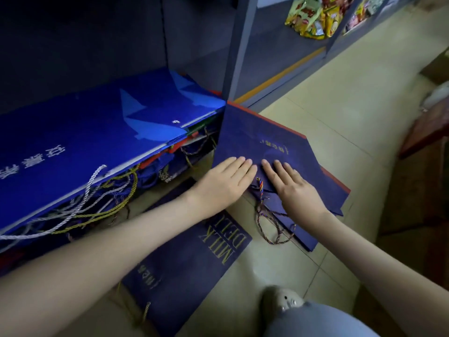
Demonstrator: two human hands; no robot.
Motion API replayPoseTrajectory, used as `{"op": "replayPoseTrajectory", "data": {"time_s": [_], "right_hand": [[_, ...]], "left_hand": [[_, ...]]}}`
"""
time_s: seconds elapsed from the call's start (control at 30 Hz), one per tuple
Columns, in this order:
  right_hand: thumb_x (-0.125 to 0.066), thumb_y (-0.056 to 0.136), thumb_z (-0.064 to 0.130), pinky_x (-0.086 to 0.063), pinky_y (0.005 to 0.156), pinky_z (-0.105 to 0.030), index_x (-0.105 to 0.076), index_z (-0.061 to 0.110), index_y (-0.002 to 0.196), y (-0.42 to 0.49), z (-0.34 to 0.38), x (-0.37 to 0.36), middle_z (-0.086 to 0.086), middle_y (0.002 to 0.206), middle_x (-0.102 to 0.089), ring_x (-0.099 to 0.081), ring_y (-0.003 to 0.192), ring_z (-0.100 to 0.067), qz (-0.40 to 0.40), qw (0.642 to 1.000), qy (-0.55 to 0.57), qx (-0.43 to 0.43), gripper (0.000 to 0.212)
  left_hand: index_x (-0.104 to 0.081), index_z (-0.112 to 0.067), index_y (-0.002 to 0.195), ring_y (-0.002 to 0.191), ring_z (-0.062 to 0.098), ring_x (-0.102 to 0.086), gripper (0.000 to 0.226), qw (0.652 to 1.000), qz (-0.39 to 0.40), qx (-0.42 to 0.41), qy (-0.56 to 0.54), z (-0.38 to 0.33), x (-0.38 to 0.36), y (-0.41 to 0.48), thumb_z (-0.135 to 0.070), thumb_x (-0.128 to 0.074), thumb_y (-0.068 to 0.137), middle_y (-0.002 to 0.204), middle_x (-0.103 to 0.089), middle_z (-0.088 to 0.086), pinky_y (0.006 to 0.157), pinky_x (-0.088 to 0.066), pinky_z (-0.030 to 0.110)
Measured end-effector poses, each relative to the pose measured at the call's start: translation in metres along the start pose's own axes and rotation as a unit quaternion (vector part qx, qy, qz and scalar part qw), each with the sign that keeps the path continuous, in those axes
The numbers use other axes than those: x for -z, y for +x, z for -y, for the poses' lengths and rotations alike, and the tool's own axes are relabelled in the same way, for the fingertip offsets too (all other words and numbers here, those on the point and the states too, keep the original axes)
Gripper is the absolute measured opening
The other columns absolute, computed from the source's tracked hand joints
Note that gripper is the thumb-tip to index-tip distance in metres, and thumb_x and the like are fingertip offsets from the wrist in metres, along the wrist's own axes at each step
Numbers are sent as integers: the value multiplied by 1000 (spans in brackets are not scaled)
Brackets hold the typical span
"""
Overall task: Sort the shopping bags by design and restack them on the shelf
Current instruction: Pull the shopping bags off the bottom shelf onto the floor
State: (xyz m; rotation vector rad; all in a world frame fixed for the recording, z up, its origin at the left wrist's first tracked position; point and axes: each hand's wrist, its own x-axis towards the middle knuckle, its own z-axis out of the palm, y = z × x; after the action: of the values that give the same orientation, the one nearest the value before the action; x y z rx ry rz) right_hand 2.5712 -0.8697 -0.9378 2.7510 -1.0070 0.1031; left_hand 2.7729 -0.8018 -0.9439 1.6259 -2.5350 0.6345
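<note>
Left hand (224, 183) and right hand (295, 188) lie flat, fingers (238, 163) straight, on navy bags (262, 137); shelf (240, 49) holds blue bags (85, 125)

Bright blue bags (97, 132) lay stacked at left; navy bags (267, 139) lay flat mid-frame, a MILK DELI bag (194, 259) at lower centre.

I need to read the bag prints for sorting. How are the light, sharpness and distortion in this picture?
Head view: dim, the shelf back wall nearly black; gold lettering on the MILK DELI bag reads clearly, the print on the navy bag under the left hand and right hand is faint; snack packets at top look soft; the wide lens slants the shelf post.
</note>
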Motion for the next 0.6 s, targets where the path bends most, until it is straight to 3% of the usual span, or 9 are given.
{"op": "replayPoseTrajectory", "data": {"time_s": [0.07,0.13,0.23,0.3,0.47,0.6], "right_hand": [[-53,75,-14,-47,96,-42,-12,10,151,-17,-6,-11,-25,145,-38,-44,128,-43,68,997,-1,-45,89],[-49,90,-3,-36,106,-35,11,14,150,-31,-13,-23,-15,157,-14,-25,141,-34,171,979,-3,-106,87],[-46,94,-1,-35,108,-37,20,18,148,-44,-20,-50,-11,159,-6,-19,143,-33,213,962,-10,-174,88],[-48,92,-2,-34,108,-42,20,19,148,-50,-27,-68,-11,159,-6,-16,144,-34,224,953,9,-203,90],[-49,94,3,-31,110,-48,19,22,148,-40,-34,-108,-10,158,-6,-9,145,-31,250,946,41,-202,89],[-44,98,23,-23,108,-58,21,31,147,-29,-32,-146,-4,159,1,-3,145,-34,296,931,63,-205,82]], "left_hand": [[-61,0,122,110,29,-62,45,999,24,-17,-25,-12,-19,-1,-5,-29,91,121,-63,17,95,-50,38],[-52,0,131,120,29,-55,54,997,64,-19,-32,-25,-29,-5,-6,-25,85,131,-56,17,102,-44,37],[-10,3,148,143,30,-19,63,992,126,-12,-6,-40,-43,-20,-4,-26,88,155,-16,19,116,-14,38],[8,1,148,146,30,1,69,980,196,-4,-24,-48,-48,-26,-8,-34,94,157,5,18,117,1,39],[13,-2,148,145,27,9,67,970,238,25,-54,-58,-66,-25,-6,-30,96,157,11,15,115,8,36],[14,-2,148,145,27,9,68,954,290,44,-65,-61,-80,-20,-12,-32,98,157,12,15,116,8,36]]}}
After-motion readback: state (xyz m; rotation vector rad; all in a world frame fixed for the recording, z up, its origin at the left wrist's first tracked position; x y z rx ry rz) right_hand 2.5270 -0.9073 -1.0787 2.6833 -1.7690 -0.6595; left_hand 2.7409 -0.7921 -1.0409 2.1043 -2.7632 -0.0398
